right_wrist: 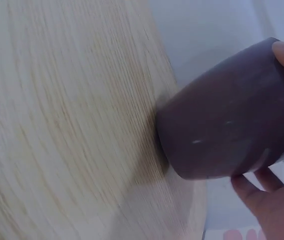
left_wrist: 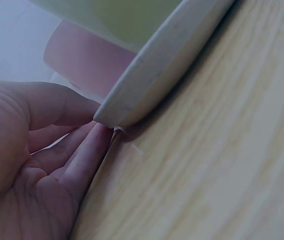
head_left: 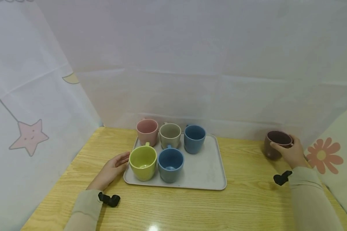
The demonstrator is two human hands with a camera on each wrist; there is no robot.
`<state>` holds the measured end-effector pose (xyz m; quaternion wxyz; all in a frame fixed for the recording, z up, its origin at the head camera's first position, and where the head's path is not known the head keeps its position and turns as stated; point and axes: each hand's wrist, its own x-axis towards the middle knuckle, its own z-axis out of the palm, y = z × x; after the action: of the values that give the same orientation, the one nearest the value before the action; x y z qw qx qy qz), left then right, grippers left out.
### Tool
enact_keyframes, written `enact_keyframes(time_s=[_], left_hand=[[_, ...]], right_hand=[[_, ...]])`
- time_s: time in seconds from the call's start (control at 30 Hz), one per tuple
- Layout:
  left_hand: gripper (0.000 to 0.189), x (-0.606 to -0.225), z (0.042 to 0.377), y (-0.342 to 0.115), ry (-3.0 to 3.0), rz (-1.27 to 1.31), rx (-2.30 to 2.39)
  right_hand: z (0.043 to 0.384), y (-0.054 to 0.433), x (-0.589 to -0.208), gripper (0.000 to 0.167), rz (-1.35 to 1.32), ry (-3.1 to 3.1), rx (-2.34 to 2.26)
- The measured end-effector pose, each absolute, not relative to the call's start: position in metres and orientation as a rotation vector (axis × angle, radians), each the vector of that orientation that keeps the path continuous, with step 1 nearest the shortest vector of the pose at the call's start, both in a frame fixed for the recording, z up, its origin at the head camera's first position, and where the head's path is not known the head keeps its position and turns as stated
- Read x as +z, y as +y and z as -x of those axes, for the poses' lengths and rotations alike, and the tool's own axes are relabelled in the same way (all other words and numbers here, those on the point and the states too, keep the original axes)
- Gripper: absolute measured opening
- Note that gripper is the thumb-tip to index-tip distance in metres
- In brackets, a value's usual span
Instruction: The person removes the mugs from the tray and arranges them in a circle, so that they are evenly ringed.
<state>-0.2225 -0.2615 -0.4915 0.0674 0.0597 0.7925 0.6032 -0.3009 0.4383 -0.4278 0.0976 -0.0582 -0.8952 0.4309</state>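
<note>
At the right, my right hand (head_left: 293,152) grips a dark maroon mug (head_left: 273,150), thumb at its rim and fingers on its handle side. The right wrist view has the mug (right_wrist: 221,120) large, its base close over the wooden table and casting a shadow. My left hand (head_left: 112,170) lies at the left edge of a pale tray (head_left: 205,170), fairly straight fingers (left_wrist: 84,155) touching the tray rim (left_wrist: 142,80). Closest to that hand on the tray stands a yellow-green mug (head_left: 143,165), with a blue mug (head_left: 170,166) beside it.
Along the tray's back stand a pink mug (head_left: 147,133), a grey-beige mug (head_left: 170,136) and another blue mug (head_left: 194,139). The wooden table (head_left: 173,211) meets a white cloth backdrop (head_left: 176,64) behind and at the sides.
</note>
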Motion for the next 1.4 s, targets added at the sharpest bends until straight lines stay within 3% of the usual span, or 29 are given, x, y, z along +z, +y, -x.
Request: enact_keyframes(time_s=[0.33,0.6,0.8,1.0,1.23,1.4], left_hand=[[0.060,-0.492,0.222,-0.262,2.384,-0.191,1.816],[0.061,-0.494,0.222,-0.261,2.386,-0.203,1.820],[0.062,-0.494,0.221,-0.261,2.411,-0.186,1.785],[0.062,-0.492,0.222,-0.262,2.410,-0.188,1.790],[0.061,-0.491,0.223,-0.262,2.402,-0.187,1.791],[0.062,-0.492,0.222,-0.263,2.404,-0.181,1.794]], right_hand=[[0.293,0.464,-0.438,0.103,0.184,-2.704,1.326],[0.288,0.449,-0.432,0.102,0.179,-2.587,1.338],[0.281,0.391,-0.414,0.077,0.249,-2.358,1.094],[0.272,0.314,-0.405,0.056,0.157,-2.205,1.233],[0.270,0.244,-0.414,0.053,-0.033,-2.162,1.566],[0.273,0.205,-0.425,0.063,-0.182,-2.216,1.680]])
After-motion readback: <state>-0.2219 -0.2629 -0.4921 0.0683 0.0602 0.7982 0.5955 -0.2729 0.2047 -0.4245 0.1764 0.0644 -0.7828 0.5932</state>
